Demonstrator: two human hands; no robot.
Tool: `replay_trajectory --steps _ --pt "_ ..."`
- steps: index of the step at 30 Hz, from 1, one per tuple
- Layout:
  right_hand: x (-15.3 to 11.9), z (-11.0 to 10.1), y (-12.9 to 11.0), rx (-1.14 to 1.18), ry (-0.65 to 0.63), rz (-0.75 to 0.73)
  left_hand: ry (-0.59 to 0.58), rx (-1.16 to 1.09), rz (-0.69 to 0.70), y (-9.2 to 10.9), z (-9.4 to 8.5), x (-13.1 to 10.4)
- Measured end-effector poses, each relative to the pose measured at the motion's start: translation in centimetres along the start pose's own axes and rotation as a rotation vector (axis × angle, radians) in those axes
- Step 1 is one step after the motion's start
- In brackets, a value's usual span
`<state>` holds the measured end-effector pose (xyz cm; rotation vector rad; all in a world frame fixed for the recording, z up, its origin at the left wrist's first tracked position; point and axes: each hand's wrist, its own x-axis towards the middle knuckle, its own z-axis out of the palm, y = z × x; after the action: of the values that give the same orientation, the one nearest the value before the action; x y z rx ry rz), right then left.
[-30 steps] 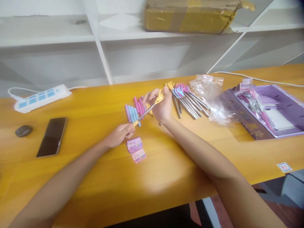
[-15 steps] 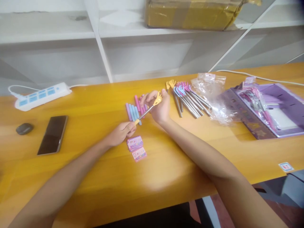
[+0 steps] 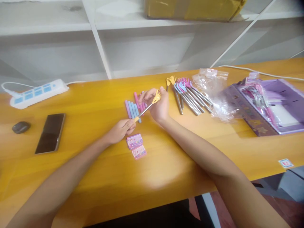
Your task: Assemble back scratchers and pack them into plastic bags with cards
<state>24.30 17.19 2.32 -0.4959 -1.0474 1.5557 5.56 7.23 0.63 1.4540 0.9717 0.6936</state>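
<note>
A wooden table (image 3: 163, 180) lies below. The left hand (image 3: 120, 130) pinches a back scratcher (image 3: 145, 110) by its yellow handle (image 3: 136, 119); the long axis slants away and rightward, claw head (image 3: 156, 97) before the right hand (image 3: 160, 109), its thumb and fingers parted. Contact there is unclear.

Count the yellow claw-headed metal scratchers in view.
3: one yellow claw-headed metal scratcher in the left hand, two more scratcher heads beyond the right hand; others may be hidden.

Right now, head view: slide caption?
Left hand grips a scratcher, yellow claw by the right hand; cards on the table.
</note>
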Motion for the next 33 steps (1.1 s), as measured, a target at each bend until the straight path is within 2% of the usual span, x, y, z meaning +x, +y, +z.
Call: replay_trajectory --steps 9,14,19,29,33 --pt "-0.3 0.5 0.0 -0.052 0.053 0.013 0.015 -0.031 0.011 -0.2 0.0 0.0" --pt "-0.5 0.5 -0.4 -0.028 -0.023 -0.02 -0.01 -0.106 0.002 -0.3 -0.2 0.3" --pt "0.0 0.4 -1.6 -0.089 -0.064 0.084 -0.046 -0.198 -0.042 -0.2 -0.6 0.5" --pt "-0.2 0.7 -2.1 -0.165 -0.221 0.101 -0.021 -0.097 -0.018 -0.4 0.0 -0.1" --pt "-0.4 0.7 -2.1 -0.133 -0.182 0.09 -0.056 -0.03 -0.013 -0.4 -0.4 -0.1"
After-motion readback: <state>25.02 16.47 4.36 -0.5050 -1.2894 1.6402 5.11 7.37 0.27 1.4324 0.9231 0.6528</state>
